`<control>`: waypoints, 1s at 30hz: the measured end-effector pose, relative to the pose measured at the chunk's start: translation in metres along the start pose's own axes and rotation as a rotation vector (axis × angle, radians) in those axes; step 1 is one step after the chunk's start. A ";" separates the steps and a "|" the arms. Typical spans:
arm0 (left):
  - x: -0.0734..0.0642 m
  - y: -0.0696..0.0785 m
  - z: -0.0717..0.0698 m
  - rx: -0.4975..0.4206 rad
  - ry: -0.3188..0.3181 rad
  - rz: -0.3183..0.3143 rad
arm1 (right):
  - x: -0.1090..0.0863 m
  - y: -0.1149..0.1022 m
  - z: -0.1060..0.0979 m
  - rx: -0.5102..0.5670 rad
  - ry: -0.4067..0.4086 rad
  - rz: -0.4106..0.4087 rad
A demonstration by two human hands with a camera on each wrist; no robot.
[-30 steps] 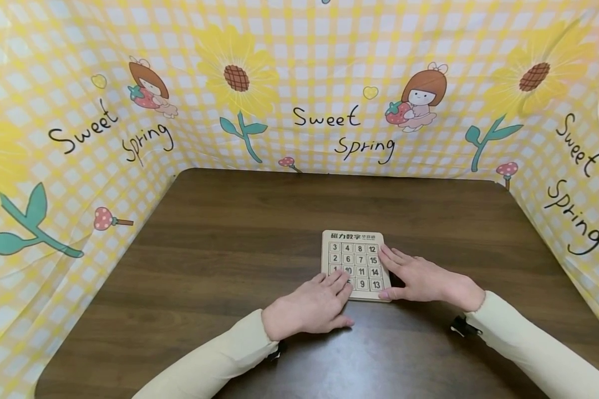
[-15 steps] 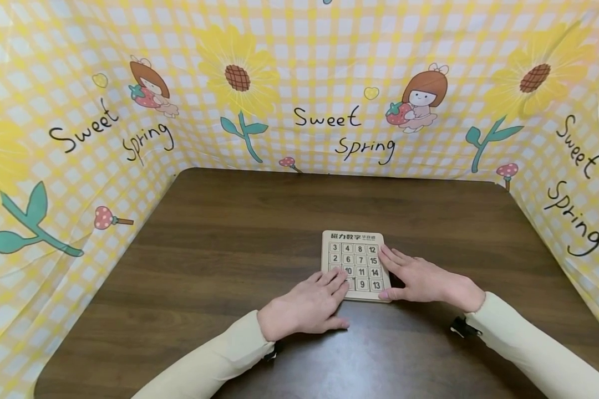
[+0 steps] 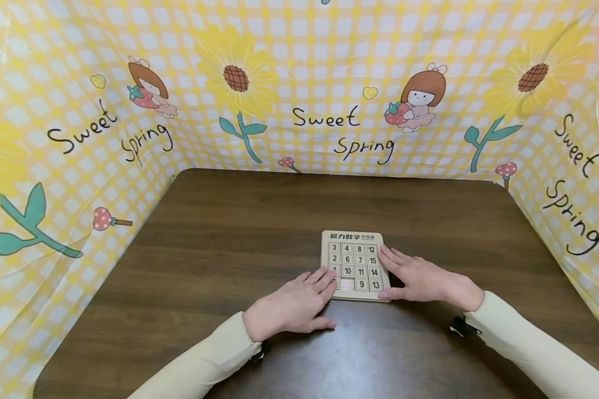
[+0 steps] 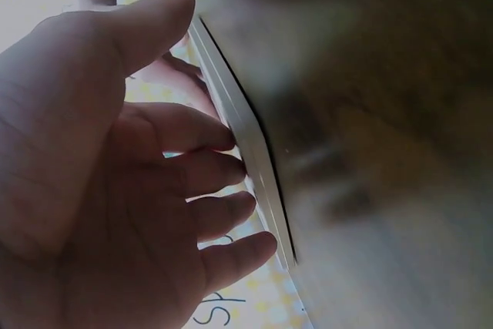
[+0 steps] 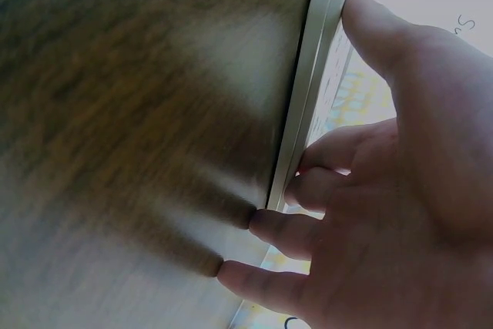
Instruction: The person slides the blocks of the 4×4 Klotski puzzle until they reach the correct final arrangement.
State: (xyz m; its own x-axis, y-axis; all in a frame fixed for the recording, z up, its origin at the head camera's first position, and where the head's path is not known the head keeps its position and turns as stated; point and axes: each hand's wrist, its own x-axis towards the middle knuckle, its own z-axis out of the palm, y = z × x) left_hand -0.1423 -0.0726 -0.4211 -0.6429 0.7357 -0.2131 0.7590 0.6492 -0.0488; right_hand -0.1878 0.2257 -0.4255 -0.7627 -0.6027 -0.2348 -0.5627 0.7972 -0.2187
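A pale wooden sliding number puzzle (image 3: 353,266) lies flat on the brown table, its printed heading at the far end. My left hand (image 3: 299,302) reaches over its near left corner. The straight fingers rest on the bottom-left tile, hiding its number and partly covering tile 1 (image 3: 334,270). Beside that corner tile, an uncovered gap (image 3: 347,284) shows between it and tile 9 (image 3: 361,284). My right hand (image 3: 421,279) lies along the right edge, thumb on the near right corner. In the right wrist view, two fingertips (image 5: 254,219) touch the table beside the board (image 5: 312,75).
A dark wood-grain table (image 3: 219,266) extends around the puzzle on every side. Yellow checked cloth (image 3: 324,66) with flower and cartoon prints stands up along its back and both sides. Black straps (image 3: 465,327) show at the sleeve cuffs.
My left hand has slid left along the bottom row, and the gap in the second column is now uncovered. Tile 10 shows fully. My right hand has stayed in place.
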 end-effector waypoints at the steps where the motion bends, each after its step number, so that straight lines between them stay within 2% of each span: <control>1: 0.000 0.001 -0.001 0.003 0.001 0.001 | 0.000 0.000 0.000 0.000 0.002 -0.002; 6: 0.005 0.007 -0.005 0.042 0.041 0.035 | 0.001 0.001 0.000 0.005 -0.001 0.001; 13: 0.020 0.021 -0.005 0.088 0.064 0.087 | 0.000 0.001 0.000 0.018 -0.006 0.001; 21: 0.031 0.030 -0.007 0.088 0.035 0.067 | 0.000 0.001 0.002 0.018 -0.005 0.005; 30: 0.031 0.030 -0.004 0.114 0.039 0.054 | 0.000 0.000 0.000 0.010 0.001 -0.005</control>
State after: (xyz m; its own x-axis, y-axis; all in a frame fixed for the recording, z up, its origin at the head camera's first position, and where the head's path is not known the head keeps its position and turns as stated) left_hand -0.1398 -0.0300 -0.4249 -0.6029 0.7771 -0.1805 0.7977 0.5842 -0.1492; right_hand -0.1882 0.2257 -0.4257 -0.7600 -0.6068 -0.2328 -0.5633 0.7937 -0.2296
